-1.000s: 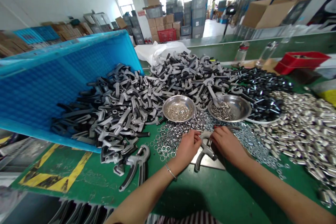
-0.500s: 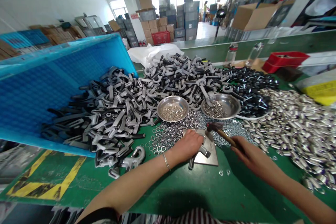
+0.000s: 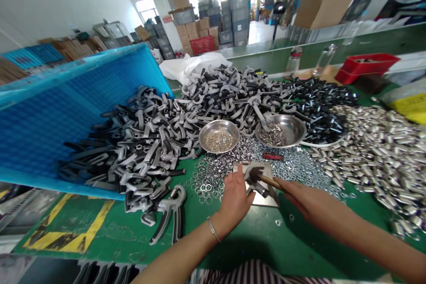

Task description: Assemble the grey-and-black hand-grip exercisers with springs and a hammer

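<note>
Room: a bright workshop with stacked boxes and crates; far beyond the hands, another person point(image 3: 258, 6) stands near the window.
Green table point(image 3: 196, 239): it spreads beneath both hands, with loose metal parts ahead of them and to either side.
Right hand point(image 3: 296, 195): closed around the wooden handle of a hammer point(image 3: 271, 181).
Hammer line: the handle runs from the right hand forward and leftward; its head is over the grip part, contact unclear.
Grip part point(image 3: 262, 190): grey, partly hidden, on a metal plate point(image 3: 264, 202) between the hands; it lies just right of the left hand and forward-left of the right. Its visible body slants from far left to near right. The left hand is nearer to it.
Left hand point(image 3: 235, 195): fingers extended, thumb spread toward the grip part; whether it pinches anything, I cannot tell.
Beyond the hands: a red-handled tool point(image 3: 273, 156), then two steel bowls point(image 3: 216, 126) of small fittings, then a heap of grey and black grips point(image 3: 229, 93).
Left of the left hand: loose rings point(image 3: 208, 186), a sprung grip point(image 3: 171, 206) and a tipped blue crate point(image 3: 83, 84).
Right of the right hand: a spread of silvery cylinders point(image 3: 382, 155).
In the way: the hammer head covers part of the grip part, and the left fingers are close beside it.
</note>
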Demonstrator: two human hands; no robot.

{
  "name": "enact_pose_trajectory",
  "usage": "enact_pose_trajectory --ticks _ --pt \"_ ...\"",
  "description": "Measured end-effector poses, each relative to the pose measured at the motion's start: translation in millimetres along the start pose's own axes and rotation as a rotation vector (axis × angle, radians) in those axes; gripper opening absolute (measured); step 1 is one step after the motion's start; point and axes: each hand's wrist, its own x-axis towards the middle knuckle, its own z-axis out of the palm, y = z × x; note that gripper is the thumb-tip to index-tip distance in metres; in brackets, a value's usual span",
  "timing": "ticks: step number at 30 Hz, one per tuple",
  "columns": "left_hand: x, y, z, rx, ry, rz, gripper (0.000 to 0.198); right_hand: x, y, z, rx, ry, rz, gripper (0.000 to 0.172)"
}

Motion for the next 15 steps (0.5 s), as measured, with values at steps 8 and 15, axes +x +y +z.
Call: enact_pose_trajectory --ticks 8,15 --pt "18 -7 -20.5 -0.345 -0.088 -0.052 0.075 -58 58 12 0.609 0.036 0.714 0.061" --pt "22 -16 -36.7 -0.26 -0.028 -0.058 0.049 10 81 10 -0.319 0.26 0.07 0.032"
